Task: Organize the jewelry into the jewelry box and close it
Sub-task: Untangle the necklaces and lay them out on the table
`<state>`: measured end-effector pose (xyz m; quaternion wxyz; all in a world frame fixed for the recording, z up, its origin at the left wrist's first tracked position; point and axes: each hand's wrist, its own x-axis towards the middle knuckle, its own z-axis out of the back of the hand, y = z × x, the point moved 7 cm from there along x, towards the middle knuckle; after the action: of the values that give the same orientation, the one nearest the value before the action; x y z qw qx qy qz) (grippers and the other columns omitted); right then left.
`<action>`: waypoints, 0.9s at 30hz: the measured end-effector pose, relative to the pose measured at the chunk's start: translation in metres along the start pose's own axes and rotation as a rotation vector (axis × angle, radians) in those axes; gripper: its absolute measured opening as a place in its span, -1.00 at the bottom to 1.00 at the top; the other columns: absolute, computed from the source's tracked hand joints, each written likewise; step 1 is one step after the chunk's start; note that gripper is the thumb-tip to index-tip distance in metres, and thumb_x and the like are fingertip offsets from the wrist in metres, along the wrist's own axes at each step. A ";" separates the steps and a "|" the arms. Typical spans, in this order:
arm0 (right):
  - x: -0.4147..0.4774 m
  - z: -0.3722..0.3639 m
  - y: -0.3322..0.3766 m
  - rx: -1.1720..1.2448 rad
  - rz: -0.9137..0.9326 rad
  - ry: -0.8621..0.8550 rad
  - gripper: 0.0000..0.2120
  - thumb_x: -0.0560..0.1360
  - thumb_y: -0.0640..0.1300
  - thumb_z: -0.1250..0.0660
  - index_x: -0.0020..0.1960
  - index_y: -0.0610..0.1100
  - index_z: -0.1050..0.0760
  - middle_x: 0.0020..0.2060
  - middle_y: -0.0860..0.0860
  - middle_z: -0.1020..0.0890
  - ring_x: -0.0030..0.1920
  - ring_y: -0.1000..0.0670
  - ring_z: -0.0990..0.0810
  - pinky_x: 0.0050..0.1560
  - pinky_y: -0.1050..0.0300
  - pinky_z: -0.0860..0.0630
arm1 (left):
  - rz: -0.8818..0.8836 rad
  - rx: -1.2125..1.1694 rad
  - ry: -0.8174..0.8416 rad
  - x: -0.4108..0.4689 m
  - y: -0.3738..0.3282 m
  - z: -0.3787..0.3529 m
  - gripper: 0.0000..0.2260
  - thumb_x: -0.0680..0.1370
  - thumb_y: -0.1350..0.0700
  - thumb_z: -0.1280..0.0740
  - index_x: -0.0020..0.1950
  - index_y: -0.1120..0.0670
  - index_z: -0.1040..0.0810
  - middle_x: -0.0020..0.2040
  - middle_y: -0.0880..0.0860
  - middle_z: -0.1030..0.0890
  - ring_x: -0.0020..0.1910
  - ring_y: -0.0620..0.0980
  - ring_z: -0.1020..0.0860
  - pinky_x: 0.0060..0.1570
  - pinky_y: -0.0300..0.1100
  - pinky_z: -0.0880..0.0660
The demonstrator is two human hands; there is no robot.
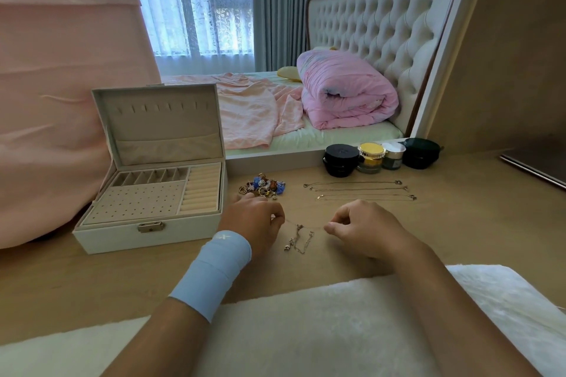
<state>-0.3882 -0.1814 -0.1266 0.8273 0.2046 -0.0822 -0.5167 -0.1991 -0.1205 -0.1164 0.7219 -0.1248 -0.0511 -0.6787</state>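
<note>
Just below the frame's centre, the left hand (255,219) and the right hand (363,228) each curl their fingers and pinch one end of a thin gold-coloured chain necklace (301,237) — its slack middle lies bunched on the pale wooden tabletop (459,223). Beyond, a heap of colourful charms (263,187) sits beside three straightened fine chains (358,191) — the open white jewelry box (147,232) stands at left.

A light wood worktop (459,223) is recorded. Set upon it are an open white jewelry box (147,236) at left, a heap of charms (263,187), three chains (358,190) laid parallel, a thin chain (298,239) nearer, and four jars (370,159) at rear.
</note>
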 end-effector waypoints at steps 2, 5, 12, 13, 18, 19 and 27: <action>0.000 0.002 -0.004 0.028 -0.002 -0.010 -0.79 0.59 0.16 -0.31 0.06 0.09 -0.65 -0.05 0.19 -0.61 -0.03 0.12 -0.56 -0.08 0.09 -0.58 | 0.005 0.014 0.011 0.001 0.000 -0.003 -0.78 0.62 -0.12 -0.17 0.09 -0.16 -0.60 0.04 -0.15 -0.61 0.08 -0.05 -0.46 0.29 -0.09 -0.23; 0.004 0.003 -0.010 0.040 0.000 -0.084 -0.81 0.59 0.14 -0.30 0.00 0.08 -0.64 -0.10 0.15 -0.63 -0.07 0.10 -0.58 -0.05 0.04 -0.60 | 0.003 0.057 0.019 0.001 -0.001 -0.008 -0.76 0.62 -0.13 -0.16 0.09 -0.17 -0.61 0.04 -0.15 -0.60 0.12 -0.04 -0.46 0.39 -0.04 -0.15; 0.007 -0.006 -0.003 0.376 0.049 -0.163 -0.83 0.64 -0.01 -0.29 -0.02 -0.03 -0.62 -0.19 0.09 -0.63 -0.16 0.11 -0.57 -0.19 0.25 -0.41 | 0.035 0.072 -0.038 0.004 -0.003 -0.009 -0.75 0.63 -0.11 -0.15 0.14 -0.17 -0.61 0.14 -0.12 -0.57 0.15 -0.03 -0.44 0.30 -0.08 -0.20; 0.008 -0.007 -0.003 0.366 0.047 -0.180 -0.84 0.63 -0.01 -0.30 -0.01 -0.03 -0.62 -0.19 0.10 -0.63 -0.16 0.11 -0.58 -0.20 0.26 -0.42 | 0.046 0.071 -0.039 0.005 -0.003 -0.010 -0.75 0.63 -0.10 -0.16 0.17 -0.17 -0.60 0.16 -0.12 -0.56 0.17 -0.03 -0.44 0.29 -0.08 -0.21; 0.014 -0.008 -0.003 0.234 0.028 -0.265 -0.88 0.60 -0.02 -0.35 0.01 -0.02 -0.64 -0.13 0.10 -0.65 -0.14 0.12 -0.59 -0.17 0.25 -0.50 | -0.024 -0.040 -0.101 0.003 -0.010 -0.007 -0.80 0.61 -0.09 -0.23 0.19 -0.19 -0.56 0.15 -0.14 -0.55 0.15 -0.06 -0.45 0.19 -0.15 -0.38; 0.015 -0.008 -0.003 0.189 0.018 -0.271 -0.89 0.59 -0.03 -0.36 0.02 -0.02 -0.65 -0.08 0.09 -0.64 -0.09 0.11 -0.58 -0.13 0.25 -0.49 | -0.060 -0.069 -0.088 0.001 -0.013 -0.007 -0.82 0.60 -0.11 -0.24 0.15 -0.19 -0.56 0.11 -0.16 -0.55 0.10 -0.09 -0.47 0.12 -0.18 -0.42; 0.000 -0.022 0.038 0.100 0.294 -0.001 -0.87 0.54 -0.07 -0.43 0.01 0.13 -0.70 -0.04 0.24 -0.56 -0.08 0.21 -0.50 -0.02 0.24 -0.46 | -0.114 -0.128 0.168 -0.011 -0.005 -0.014 -0.83 0.55 -0.14 -0.33 0.08 -0.19 -0.65 0.07 -0.20 -0.56 0.02 -0.17 -0.40 0.04 -0.25 -0.45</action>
<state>-0.3495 -0.1609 -0.1308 0.8828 0.2310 -0.1374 -0.3853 -0.2058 -0.1134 -0.1321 0.6746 -0.1100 0.0459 -0.7285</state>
